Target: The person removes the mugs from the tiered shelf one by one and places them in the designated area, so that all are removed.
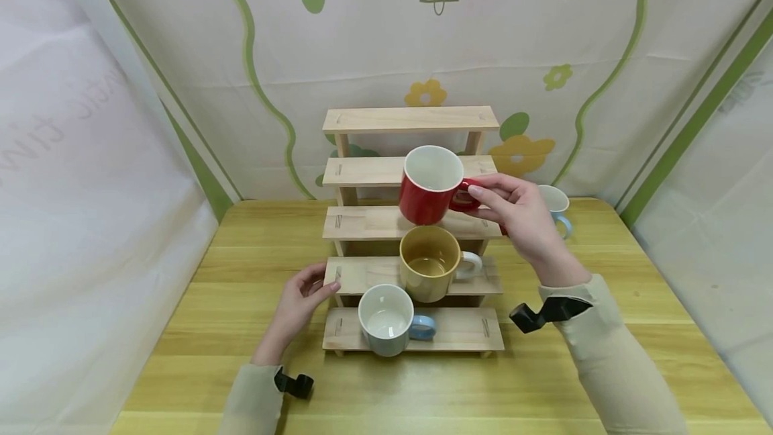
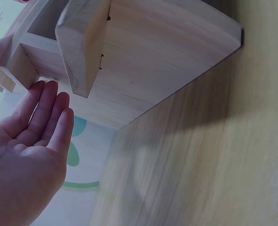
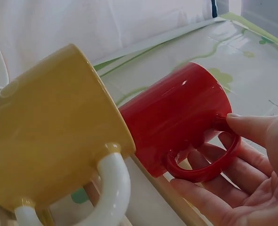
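**Red Mug (image 1: 425,203) Held by Its Handle Over Wooden Rack (image 1: 417,119)**

At the left end of the five-step rack, the left hand (image 1: 302,297) holds the second step from the bottom, thumb laid over the board and the other fingers loosely bent beneath its end. A white mug (image 1: 386,340) with a pale blue handle stands upright on the rack's lowest step; a yellow mug (image 1: 425,286) with a white handle stands on the step above. The red mug is over the rack's middle steps, just behind the yellow one; whether it touches the rack cannot be told. The fingers of the right hand (image 1: 524,213), at the rack's right side, close around its handle, thumb on top. Behind that hand, right of the rack, a second blue-handled mug (image 1: 554,199), partly hidden, rests on the desk (image 1: 266,254).
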Action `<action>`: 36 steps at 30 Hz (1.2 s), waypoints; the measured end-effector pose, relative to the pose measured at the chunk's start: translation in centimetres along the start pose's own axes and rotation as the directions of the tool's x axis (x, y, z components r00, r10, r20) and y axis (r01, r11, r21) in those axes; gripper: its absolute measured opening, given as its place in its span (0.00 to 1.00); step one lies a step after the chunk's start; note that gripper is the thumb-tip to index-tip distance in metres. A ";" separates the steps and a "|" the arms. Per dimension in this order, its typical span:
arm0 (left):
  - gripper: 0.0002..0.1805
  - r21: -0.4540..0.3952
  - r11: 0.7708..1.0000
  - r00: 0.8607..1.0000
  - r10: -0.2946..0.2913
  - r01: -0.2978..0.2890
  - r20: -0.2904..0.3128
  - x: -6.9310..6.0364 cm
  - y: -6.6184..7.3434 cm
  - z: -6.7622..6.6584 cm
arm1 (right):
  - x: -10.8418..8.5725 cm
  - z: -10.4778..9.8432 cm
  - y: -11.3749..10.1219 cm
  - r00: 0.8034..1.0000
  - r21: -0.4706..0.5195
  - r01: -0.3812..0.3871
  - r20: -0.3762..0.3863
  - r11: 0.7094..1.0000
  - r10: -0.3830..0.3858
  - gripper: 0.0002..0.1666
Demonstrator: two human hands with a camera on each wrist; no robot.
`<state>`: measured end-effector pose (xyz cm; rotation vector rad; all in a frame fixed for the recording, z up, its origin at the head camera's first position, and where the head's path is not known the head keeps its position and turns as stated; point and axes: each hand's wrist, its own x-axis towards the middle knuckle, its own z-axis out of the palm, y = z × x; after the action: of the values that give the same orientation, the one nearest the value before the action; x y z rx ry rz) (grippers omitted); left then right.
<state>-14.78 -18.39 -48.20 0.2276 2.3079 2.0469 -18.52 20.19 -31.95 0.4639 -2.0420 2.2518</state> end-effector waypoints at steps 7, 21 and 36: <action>0.26 -0.004 1.000 1.000 0.000 0.000 0.001 -0.1 0.2 0.0 | -0.8 -1.5 -0.5 0.999 0.026 0.009 -0.035 1.000 -0.008 0.14; 0.28 0.010 1.000 1.000 -0.004 0.004 0.007 -0.1 0.3 0.0 | -2.4 -4.3 -1.1 0.991 0.087 0.062 -0.120 0.994 -0.052 0.10; 0.28 0.014 1.000 1.000 -0.001 0.001 0.013 0.0 0.1 -0.1 | -4.9 -7.6 -1.7 0.980 0.095 0.066 -0.193 0.993 -0.047 0.13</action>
<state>-14.82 -18.48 -48.06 0.2392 2.3148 2.0239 -14.81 28.55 -32.18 0.2952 -1.8084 2.2763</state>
